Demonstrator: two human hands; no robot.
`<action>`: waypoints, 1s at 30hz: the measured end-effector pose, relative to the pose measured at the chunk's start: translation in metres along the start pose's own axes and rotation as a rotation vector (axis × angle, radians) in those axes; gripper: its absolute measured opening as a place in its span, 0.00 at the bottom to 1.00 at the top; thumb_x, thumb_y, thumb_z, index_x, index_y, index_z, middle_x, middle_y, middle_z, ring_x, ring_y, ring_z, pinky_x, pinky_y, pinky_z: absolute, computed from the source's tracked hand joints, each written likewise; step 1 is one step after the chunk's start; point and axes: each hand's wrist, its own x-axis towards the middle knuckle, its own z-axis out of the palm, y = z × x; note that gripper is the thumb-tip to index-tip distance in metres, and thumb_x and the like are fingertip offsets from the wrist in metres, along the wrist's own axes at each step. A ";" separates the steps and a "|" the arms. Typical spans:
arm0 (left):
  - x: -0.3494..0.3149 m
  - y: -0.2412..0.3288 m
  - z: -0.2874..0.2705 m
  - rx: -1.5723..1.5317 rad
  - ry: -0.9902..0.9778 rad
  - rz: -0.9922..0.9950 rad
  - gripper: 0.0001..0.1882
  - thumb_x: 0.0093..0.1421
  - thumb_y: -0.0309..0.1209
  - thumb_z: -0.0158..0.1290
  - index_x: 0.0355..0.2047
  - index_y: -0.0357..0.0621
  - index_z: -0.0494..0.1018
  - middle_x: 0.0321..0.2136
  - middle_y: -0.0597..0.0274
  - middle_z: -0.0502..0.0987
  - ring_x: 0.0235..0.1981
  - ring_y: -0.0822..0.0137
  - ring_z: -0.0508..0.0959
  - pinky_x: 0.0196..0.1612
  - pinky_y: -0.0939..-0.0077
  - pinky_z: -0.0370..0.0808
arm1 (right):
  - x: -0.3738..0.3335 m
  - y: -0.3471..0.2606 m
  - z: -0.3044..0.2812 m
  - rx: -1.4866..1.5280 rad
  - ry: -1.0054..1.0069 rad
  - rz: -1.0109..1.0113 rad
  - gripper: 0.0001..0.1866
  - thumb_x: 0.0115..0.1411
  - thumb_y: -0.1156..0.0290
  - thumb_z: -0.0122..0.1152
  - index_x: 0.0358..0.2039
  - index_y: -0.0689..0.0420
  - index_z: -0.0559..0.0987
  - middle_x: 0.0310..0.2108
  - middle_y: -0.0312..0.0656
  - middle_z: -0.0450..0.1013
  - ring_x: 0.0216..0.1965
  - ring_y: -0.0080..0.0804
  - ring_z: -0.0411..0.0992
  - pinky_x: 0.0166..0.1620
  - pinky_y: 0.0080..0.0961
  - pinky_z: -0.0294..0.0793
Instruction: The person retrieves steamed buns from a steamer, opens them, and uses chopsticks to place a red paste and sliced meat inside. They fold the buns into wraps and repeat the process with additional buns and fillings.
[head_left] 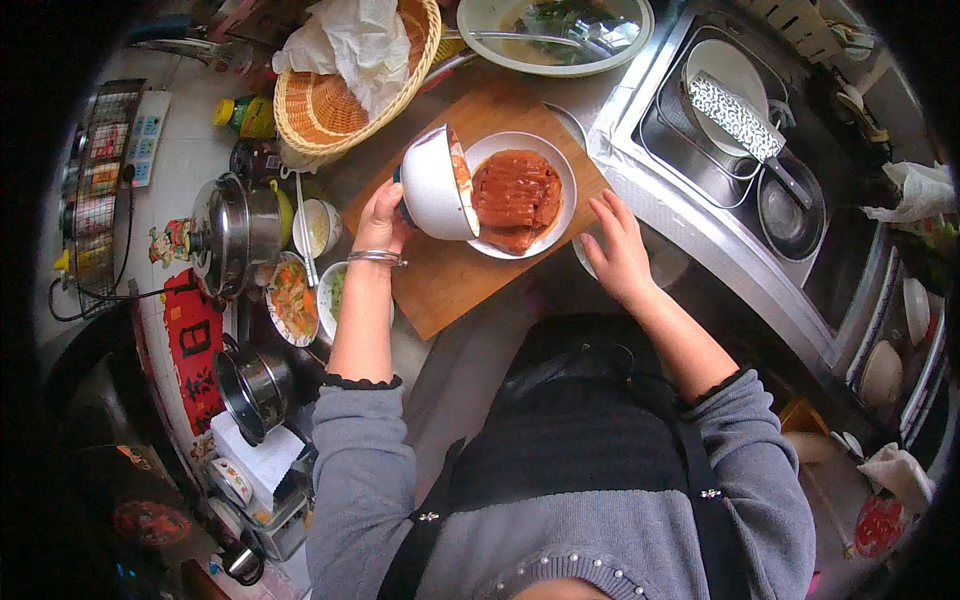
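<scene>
My left hand (pixel 384 222) is closed on a white bowl (pixel 432 188), which is tipped on its side with its mouth toward the right. Reddish-brown sauce coats what shows of the bowl's inside. Right beside the bowl's rim, a white plate (pixel 565 190) carries a mound of sliced meat (pixel 515 198) in glossy brown-red sauce. The plate rests on a wooden cutting board (pixel 440 295). My right hand (pixel 617 250) is open and holds nothing, its fingers apart near the board's right edge, a little right of the plate.
A wicker basket (pixel 310 120) with white cloth or paper stands at the far left, beside a large bowl (pixel 490 62) of greens in liquid. Left of the board are a lidded pot (pixel 238 232) and small bowls of chopped vegetables (pixel 293 300). A sink (pixel 690 180) holding a cleaver (pixel 745 125) lies right.
</scene>
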 end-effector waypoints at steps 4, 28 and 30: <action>-0.009 0.002 -0.002 -0.043 0.004 0.011 0.34 0.48 0.49 0.58 0.51 0.41 0.66 0.44 0.61 0.72 0.46 0.66 0.71 0.49 0.64 0.70 | 0.001 -0.003 0.004 -0.009 -0.017 -0.006 0.27 0.51 0.72 0.59 0.53 0.59 0.66 0.58 0.53 0.55 0.59 0.52 0.55 0.59 0.39 0.58; -0.029 -0.062 0.042 -1.257 -0.511 0.204 0.38 0.56 0.57 0.44 0.59 0.45 0.56 0.59 0.55 0.60 0.59 0.53 0.61 0.58 0.52 0.62 | 0.009 -0.139 0.027 1.606 -0.553 0.464 0.39 0.60 0.63 0.57 0.64 0.57 0.45 0.50 0.44 0.65 0.49 0.31 0.68 0.51 0.26 0.68; -0.028 -0.063 0.059 -1.115 -0.614 0.454 0.34 0.60 0.52 0.41 0.59 0.41 0.55 0.59 0.54 0.59 0.60 0.52 0.59 0.62 0.58 0.58 | 0.016 -0.155 0.027 1.684 -0.478 0.567 0.42 0.59 0.62 0.58 0.65 0.51 0.43 0.53 0.43 0.62 0.50 0.32 0.67 0.52 0.28 0.68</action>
